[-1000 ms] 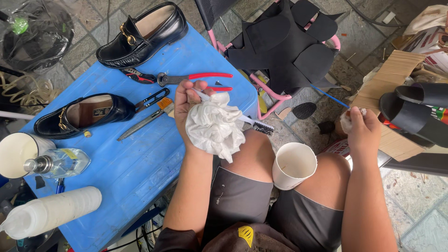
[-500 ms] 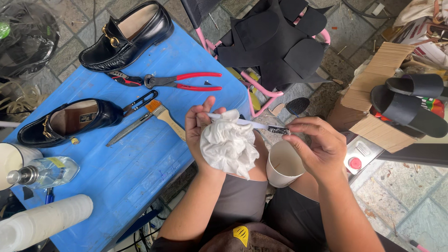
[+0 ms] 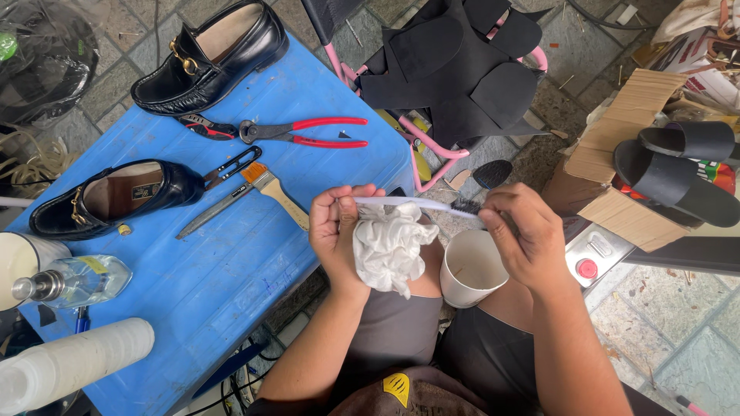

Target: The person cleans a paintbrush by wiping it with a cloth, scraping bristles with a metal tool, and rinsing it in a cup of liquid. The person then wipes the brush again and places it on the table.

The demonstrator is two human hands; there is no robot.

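My left hand (image 3: pixel 337 231) grips a crumpled white cloth (image 3: pixel 391 246) and pinches the handle end of a white toothbrush (image 3: pixel 408 202). My right hand (image 3: pixel 523 237) holds the brush near its dark bristle head, just above a white paper cup (image 3: pixel 470 270) that rests between my knees. Both hands hover over my lap beside the blue table (image 3: pixel 231 254). On the table lie two black loafers, one at the far edge (image 3: pixel 212 55) and one at the left (image 3: pixel 112 196).
Red-handled pliers (image 3: pixel 301 131), a paintbrush (image 3: pixel 274 192) and a flat metal tool lie on the table. A clear bottle (image 3: pixel 73 281) and a stack of white cups (image 3: pixel 69 366) sit at its near left. Black sole pieces (image 3: pixel 455 62) cover a pink stool; sandals (image 3: pixel 682 173) rest on cardboard at the right.
My right hand came in from the right side to the cup and took hold of the toothbrush's bristle end. The left hand kept the cloth and brush.
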